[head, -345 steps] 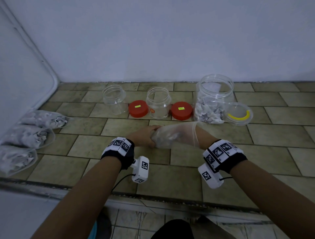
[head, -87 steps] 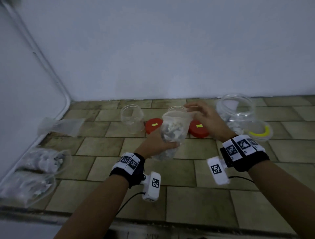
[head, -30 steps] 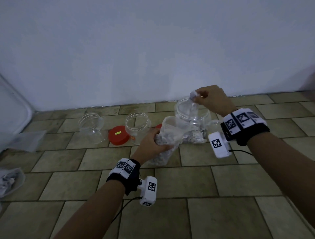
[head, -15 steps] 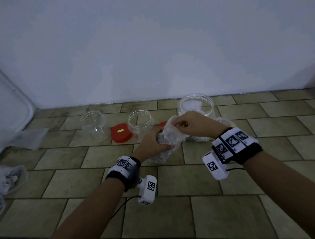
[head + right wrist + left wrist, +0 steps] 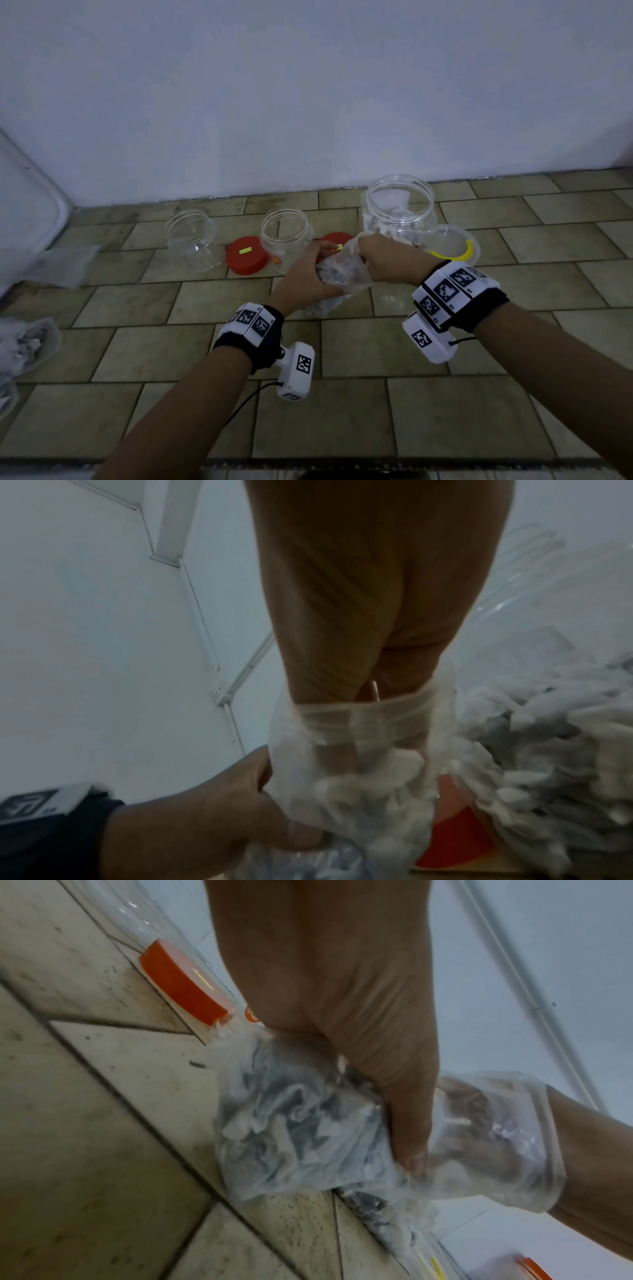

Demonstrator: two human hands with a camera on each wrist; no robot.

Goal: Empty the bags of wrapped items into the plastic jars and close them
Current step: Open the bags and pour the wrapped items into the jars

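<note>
While the left hand (image 5: 310,274) grips the clear bag (image 5: 337,277) around its middle, fingers curled round the bunched plastic, the right hand (image 5: 387,260) is plunged into the bag's open mouth. Its fingers sit among the wrapped items (image 5: 294,1118) inside, seen only through the film; whether they have closed on any cannot be told.

The bag is held just above the tiled floor (image 5: 342,411), its long axis tilted, mouth up and toward the right. The large jar (image 5: 399,209), already partly filled, stands just beyond the right hand, which is the nearer of the two to it. Judged from this, the coming move is a short carry from bag mouth up and away to that jar's opening.

Count, head view:
- Open jars: three, namely the large jar and two small jars (image 5: 193,236), (image 5: 286,234), the small ones apparently unfilled.
- Red lids (image 5: 246,255): two, one partly hidden behind the hands.
- Clear lid with yellow ring (image 5: 452,241): one, beside the large jar.
- Further filled bags (image 5: 25,342): at least one at the left edge; more cannot be confirmed.
</note>
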